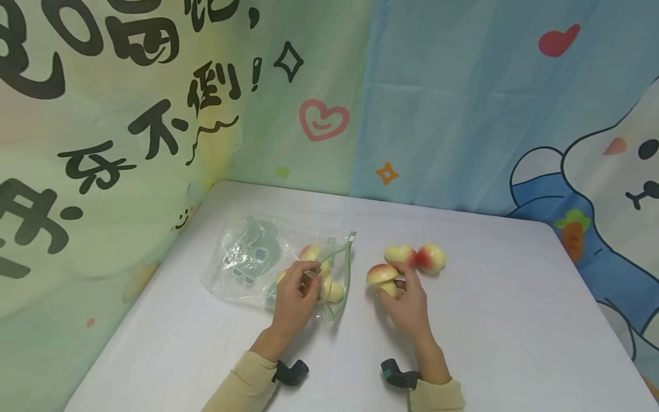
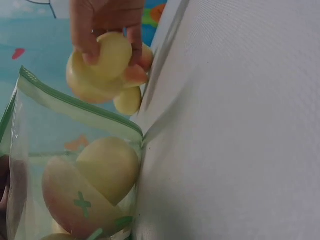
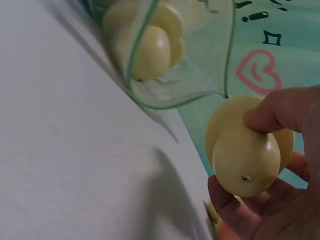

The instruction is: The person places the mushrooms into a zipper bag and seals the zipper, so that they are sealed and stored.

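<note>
A clear zip bag with green trim lies on the table, its mouth spread open toward the right. My left hand pinches the bag's upper film near that mouth. Inside are several toy mushrooms, pale yellow with reddish caps, seen through the film in the left wrist view. Just right of the mouth, my right hand holds another toy mushroom between thumb and fingers, cap up. In the right wrist view its rounded stem faces the camera, below the bag's green zip edge.
Two more toy mushrooms, one left and one right, lie side by side behind my right hand. A white table spreads under everything. Printed cloth hangs along its back and left sides. Each wrist wears a dark camera mount.
</note>
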`<state>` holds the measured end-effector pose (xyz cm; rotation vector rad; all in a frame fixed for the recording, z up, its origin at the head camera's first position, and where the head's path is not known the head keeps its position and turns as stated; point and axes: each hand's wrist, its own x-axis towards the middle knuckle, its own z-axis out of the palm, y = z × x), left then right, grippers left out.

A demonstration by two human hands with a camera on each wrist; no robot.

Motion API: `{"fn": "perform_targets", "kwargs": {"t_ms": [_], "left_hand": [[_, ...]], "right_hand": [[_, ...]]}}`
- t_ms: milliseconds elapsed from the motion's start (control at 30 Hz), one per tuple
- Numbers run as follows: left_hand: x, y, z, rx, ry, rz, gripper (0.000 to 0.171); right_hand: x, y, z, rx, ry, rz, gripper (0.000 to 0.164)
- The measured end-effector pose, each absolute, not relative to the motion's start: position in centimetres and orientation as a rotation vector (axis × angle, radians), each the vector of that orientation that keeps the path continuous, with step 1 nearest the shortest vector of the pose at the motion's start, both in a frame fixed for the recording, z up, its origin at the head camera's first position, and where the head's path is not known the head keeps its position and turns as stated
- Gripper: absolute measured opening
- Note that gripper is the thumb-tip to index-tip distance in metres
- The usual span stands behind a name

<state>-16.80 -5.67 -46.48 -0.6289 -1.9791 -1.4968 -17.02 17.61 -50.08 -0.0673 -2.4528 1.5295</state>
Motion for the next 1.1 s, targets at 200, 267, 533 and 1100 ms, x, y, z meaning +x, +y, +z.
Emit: {"fn": "perform_targets", "kwargs": {"t_ms": [200,267,533,1100], "left_hand": [[-16.7,-5.6,-46.4,-0.616,-1.980,-1.435,0.028],[-16.7,-5.6,-46.4,-0.616,-1.979,-1.425,0.028],[-16.8,-5.6,-46.4,-0.632,-1.965,-1.417,0.028],[-18.2,-5.6,-50.1,-0.618,-2.046,-1.480,0.025]], "right_hand": [[-16.9,16.1,-50.8,0.046,-2.522,1.497,0.062],[-16.9,15.7,-51.0,0.079,-2.528,1.502,0.062],[-16.8,14.6,-51.6,0.179,-2.499,1.553,0.063],[-16.6,11.9,-51.9,0.274,-2.494,1.680,0.063]]}}
